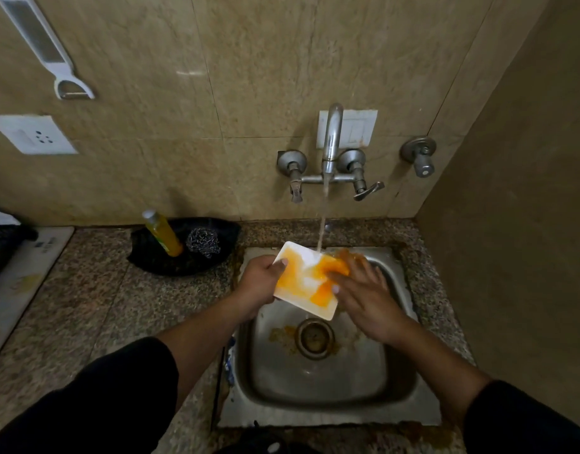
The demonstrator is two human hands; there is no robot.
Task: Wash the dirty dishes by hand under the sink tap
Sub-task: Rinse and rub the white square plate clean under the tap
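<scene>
Dish: white rectangular plate held tilted over the sink, above the drain, with its far edge under the running water.
Soiling: orange-yellow residue covers much of the dish's face; a pale washed patch shows where the stream lands.
Left hand: its grip pinches the dish's left edge, thumb on the upper face, fingers hidden beneath.
Right hand: grip spread and holding nothing, fingers laid flat across the smeared right part of the dish; the fingertips are blurred.
Tap: open, its water stream falling onto the dish's far edge.
Sink floor: orange residue lies around the drain; no other dish is seen in the basin.
Worktop: a bottle of yellow liquid and a steel scrubber sit in a dark tray left of the sink, both apart from the hands.
Progress (judged): early to middle of this dish. Rinsing and bare-hand rubbing are under way, and most residue is not yet cleared.
Left to do (judged): rub off the remaining orange film, perhaps with soap and scrubber, rinse clean, set the dish aside, and flush the basin.
</scene>
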